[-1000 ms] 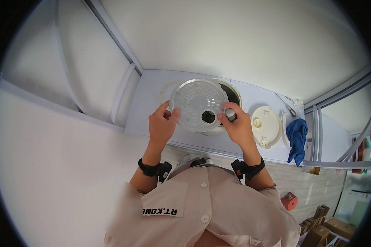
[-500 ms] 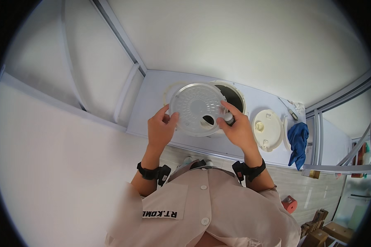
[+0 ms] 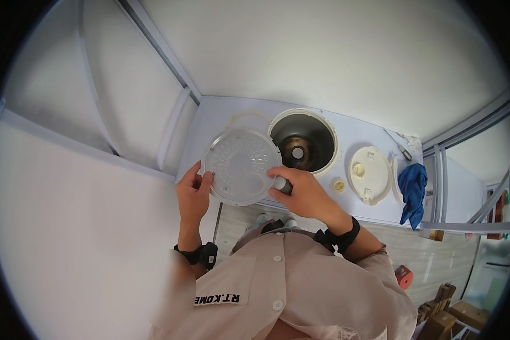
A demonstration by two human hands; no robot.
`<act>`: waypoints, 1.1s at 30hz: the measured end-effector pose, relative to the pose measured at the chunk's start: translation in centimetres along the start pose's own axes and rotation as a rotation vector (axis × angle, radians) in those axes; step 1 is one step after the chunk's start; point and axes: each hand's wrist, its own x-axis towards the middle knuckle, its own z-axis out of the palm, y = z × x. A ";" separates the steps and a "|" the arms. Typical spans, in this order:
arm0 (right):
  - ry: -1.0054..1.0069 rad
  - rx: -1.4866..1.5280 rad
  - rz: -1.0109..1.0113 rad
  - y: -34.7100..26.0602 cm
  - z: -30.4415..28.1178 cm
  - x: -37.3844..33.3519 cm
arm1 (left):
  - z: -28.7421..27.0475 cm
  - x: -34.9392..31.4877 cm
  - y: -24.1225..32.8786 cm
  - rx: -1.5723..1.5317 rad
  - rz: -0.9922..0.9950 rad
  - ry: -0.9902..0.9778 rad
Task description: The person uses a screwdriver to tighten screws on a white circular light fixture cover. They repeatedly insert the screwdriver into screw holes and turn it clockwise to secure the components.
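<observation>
Between my two hands is a round, translucent, patterned inner lid (image 3: 241,164), held by its rim over the near left part of the table. My left hand (image 3: 192,195) pinches the left edge, thumb on top. My right hand (image 3: 306,195) grips the right edge, and a short grey cylindrical piece (image 3: 283,185) sits at its fingers; its kind is unclear. Just beyond my right hand stands a rice cooker body (image 3: 335,148), lidless, with a brownish stained bottom and a pale round centre. To its right lie a small cream round cap (image 3: 338,185) and a white oval lid (image 3: 374,187).
A thin pale ring (image 3: 248,113) lies behind the inner lid. At the right end of the table (image 3: 351,124) are a screwdriver (image 3: 404,152), a crumpled white tissue (image 3: 412,140) and a blue cloth (image 3: 413,190). A red roll (image 3: 403,277) and boxes stand on the floor.
Both hands have carried the inner lid left and toward me, uncovering more of the cooker body and the small cap. The grey piece has moved along with my right hand.
</observation>
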 end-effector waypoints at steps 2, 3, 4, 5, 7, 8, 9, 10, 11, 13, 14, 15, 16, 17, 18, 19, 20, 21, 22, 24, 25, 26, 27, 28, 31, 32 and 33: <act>-0.002 0.002 -0.016 0.0 0.4 0.1 | -0.4 -0.2 -0.8 -0.014 -0.020 -0.001; -0.007 0.004 -0.009 -0.1 0.5 0.1 | -0.5 -0.2 -1.1 -0.020 -0.030 -0.002; -0.013 0.005 -0.002 -0.1 0.6 0.1 | -0.4 -0.3 -1.4 -0.025 -0.032 -0.001; -0.017 0.006 0.006 -0.2 0.6 0.2 | -0.4 -0.4 -1.6 -0.030 -0.034 -0.001; -0.015 0.024 0.027 -0.5 0.5 0.2 | -0.4 -0.5 -1.7 -0.036 -0.035 0.001; -0.014 0.032 0.038 -0.6 0.5 0.1 | -0.3 -0.6 -1.6 -0.037 -0.034 0.002; -0.006 0.030 0.032 -0.5 0.4 0.1 | -0.2 -0.6 -1.6 -0.038 -0.033 0.002; 0.003 0.026 0.026 -0.4 0.4 0.0 | -0.1 -0.6 -1.6 -0.035 -0.026 -0.003; 0.011 0.022 0.020 -0.3 0.3 -0.1 | 0.0 -0.6 -1.6 -0.031 -0.020 -0.008; 0.009 0.035 0.078 -0.6 -0.1 -0.2 | 0.3 -0.5 -1.4 -0.027 -0.012 -0.021; 0.008 0.042 0.106 -0.7 -0.4 -0.3 | 0.5 -0.5 -1.3 -0.026 -0.011 -0.027; 0.041 0.040 0.067 -0.3 -0.4 -0.4 | 0.8 -0.5 -1.2 -0.026 -0.010 -0.034; 0.078 0.038 0.028 0.3 -0.3 -0.4 | 1.0 -0.4 -1.0 -0.021 -0.004 -0.041; 0.115 0.037 -0.012 0.7 -0.3 -0.5 | 1.3 -0.4 -0.8 -0.016 0.001 -0.049; 0.137 0.031 -0.018 1.1 -0.4 -0.6 | 1.6 -0.3 -0.6 -0.011 0.007 -0.057; 0.161 0.026 -0.023 1.3 -0.6 -0.8 | 1.9 -0.2 -0.4 -0.006 0.011 -0.068; 0.185 0.020 -0.027 1.4 -0.8 -0.9 | 2.3 -0.2 -0.3 -0.001 0.014 -0.080; 0.189 0.038 0.010 1.5 -1.1 -1.1 | 2.6 0.0 -0.1 0.003 0.018 -0.093; 0.193 0.057 0.049 1.4 -1.4 -1.4 | 3.0 0.0 0.1 0.002 0.022 -0.105; 0.207 0.071 0.118 1.1 -2.1 -1.8 | 3.7 0.2 0.6 -0.001 0.030 -0.131; 0.219 0.067 0.148 0.9 -2.4 -2.0 | 4.1 0.4 0.9 -0.003 0.038 -0.146; 0.231 0.063 0.179 0.8 -2.6 -2.2 | 4.4 0.5 1.3 -0.006 0.046 -0.162; 0.245 0.051 0.196 0.9 -2.9 -2.4 | 4.8 0.7 1.6 -0.008 0.054 -0.178; 0.259 0.040 0.214 1.0 -3.1 -2.5 | 5.2 0.9 2.1 0.001 0.063 -0.192; 0.341 0.034 0.198 1.9 -3.6 -2.9 | 6.5 1.6 3.2 0.046 0.106 -0.229; 0.375 0.036 0.181 2.3 -3.7 -3.0 | 7.0 2.0 3.4 0.073 0.129 -0.239; 0.396 0.012 0.192 2.7 -3.9 -3.1 | 7.5 2.3 3.6 0.100 0.151 -0.247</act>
